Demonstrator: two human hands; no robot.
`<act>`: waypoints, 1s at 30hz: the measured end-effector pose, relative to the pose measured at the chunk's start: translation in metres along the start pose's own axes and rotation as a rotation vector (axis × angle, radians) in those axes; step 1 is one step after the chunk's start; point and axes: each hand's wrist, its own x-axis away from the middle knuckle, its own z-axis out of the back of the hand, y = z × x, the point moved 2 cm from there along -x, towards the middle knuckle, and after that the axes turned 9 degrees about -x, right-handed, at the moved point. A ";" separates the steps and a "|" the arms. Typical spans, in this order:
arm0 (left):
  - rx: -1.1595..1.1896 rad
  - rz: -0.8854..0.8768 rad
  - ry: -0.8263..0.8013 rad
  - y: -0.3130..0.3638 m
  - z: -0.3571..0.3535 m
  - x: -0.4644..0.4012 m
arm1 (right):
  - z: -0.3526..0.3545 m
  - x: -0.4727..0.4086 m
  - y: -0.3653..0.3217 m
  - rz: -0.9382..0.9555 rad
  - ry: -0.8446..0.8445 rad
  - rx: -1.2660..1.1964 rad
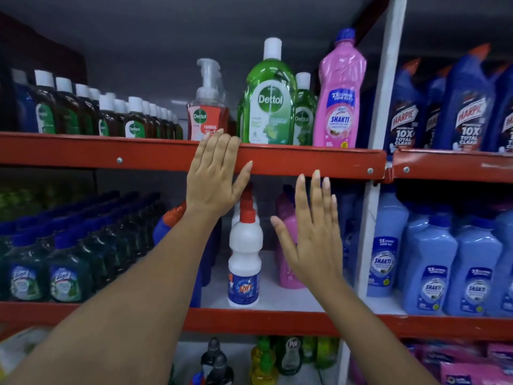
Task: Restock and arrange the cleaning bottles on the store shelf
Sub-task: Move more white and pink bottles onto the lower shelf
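Note:
My left hand (215,173) is raised flat against the red front rail (305,162) of the upper shelf, fingers apart, holding nothing. My right hand (311,232) hovers open lower down, in front of a pink bottle (288,262) on the middle shelf. On the upper shelf stand a large green Dettol bottle (270,98), a smaller green one (304,112) behind it, a red Dettol foaming pump bottle (206,109) and a tall pink Shakti bottle (340,95). A white Rin bottle (244,259) with a red cap stands on the middle shelf between my hands.
Rows of brown Dettol bottles (83,112) fill the upper left. Dark green Lizol bottles (63,262) crowd the middle left. A white upright (385,107) splits off a bay with blue Harpic bottles (466,107) and light blue Shakti bottles (433,262). Pril bottles (291,354) sit below.

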 end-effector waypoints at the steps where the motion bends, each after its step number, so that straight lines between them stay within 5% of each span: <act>1: 0.002 0.003 -0.007 0.000 0.001 0.000 | 0.008 -0.012 0.004 0.015 0.024 0.015; 9: 0.025 0.050 -0.055 0.003 0.003 -0.002 | 0.049 -0.111 0.036 -0.019 0.115 0.033; 21: -0.012 0.052 -0.014 0.004 -0.001 -0.004 | 0.068 -0.198 0.053 -0.379 0.112 -0.047; 30: 0.023 0.064 -0.015 0.002 -0.002 -0.004 | 0.082 -0.209 0.034 -0.306 0.176 -0.048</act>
